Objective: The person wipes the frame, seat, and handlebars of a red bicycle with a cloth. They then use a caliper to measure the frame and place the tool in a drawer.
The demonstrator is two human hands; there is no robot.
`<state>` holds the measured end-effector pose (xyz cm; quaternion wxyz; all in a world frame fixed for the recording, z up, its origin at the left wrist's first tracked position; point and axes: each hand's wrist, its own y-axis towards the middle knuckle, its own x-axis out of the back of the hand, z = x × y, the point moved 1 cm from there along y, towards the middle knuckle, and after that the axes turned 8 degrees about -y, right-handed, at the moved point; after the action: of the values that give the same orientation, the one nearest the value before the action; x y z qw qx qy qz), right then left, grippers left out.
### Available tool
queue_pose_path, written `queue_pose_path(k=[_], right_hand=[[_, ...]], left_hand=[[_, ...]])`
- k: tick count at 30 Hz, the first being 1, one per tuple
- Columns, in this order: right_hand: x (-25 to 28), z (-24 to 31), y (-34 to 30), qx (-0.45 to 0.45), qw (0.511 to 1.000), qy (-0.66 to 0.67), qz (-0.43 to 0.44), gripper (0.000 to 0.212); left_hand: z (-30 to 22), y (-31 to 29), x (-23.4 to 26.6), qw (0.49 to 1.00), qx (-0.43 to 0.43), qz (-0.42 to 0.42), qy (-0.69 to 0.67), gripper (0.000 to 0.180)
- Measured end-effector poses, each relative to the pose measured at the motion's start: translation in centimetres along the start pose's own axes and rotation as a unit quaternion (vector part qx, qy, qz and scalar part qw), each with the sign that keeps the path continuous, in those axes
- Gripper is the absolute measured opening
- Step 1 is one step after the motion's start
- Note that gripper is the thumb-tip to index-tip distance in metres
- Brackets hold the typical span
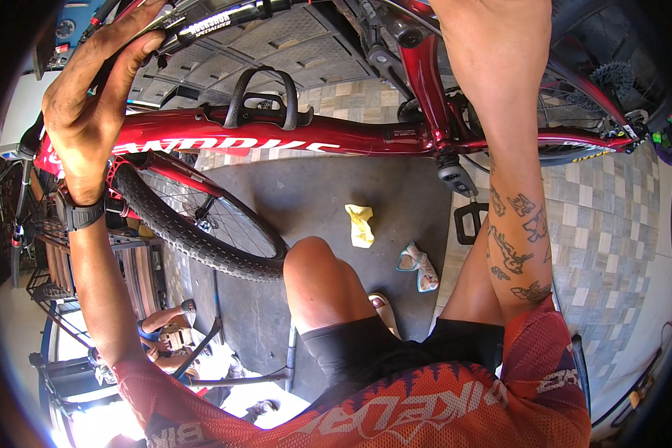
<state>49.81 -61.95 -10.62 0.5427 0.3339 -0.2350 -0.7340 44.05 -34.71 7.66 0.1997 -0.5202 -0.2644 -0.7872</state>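
Observation:
A glossy red mountain bike frame crosses in front of me, with a black bottle cage on its lower tube. At the upper left, my left hand reaches up past the tube, wearing a black watch. Its thumb and fingers are closed at the end of a black shock, around a small metallic part too hidden to name. My right hand is raised at the top edge, above the seat tube. Its fingers are out of the picture, so whatever it touches is hidden.
The front wheel is turned beside my knee. A crank pedal juts out near my other leg. A yellow cloth and a patterned cloth lie on the dark mat. Another person sits at lower left.

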Motion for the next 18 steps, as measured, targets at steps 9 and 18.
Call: queue_pose_path(k=[9,18], right_hand=[[-0.39,-0.10,0.15,-0.008,0.999,0.034,0.016,0.010],[-0.60,-0.92,0.25,0.014,0.998,0.058,0.000,0.012]], left_hand=[[-0.19,-0.13,-0.14,1.000,0.007,-0.006,-0.002,0.031],[-0.63,0.02,-0.54,0.999,0.002,-0.026,0.033,0.030]])
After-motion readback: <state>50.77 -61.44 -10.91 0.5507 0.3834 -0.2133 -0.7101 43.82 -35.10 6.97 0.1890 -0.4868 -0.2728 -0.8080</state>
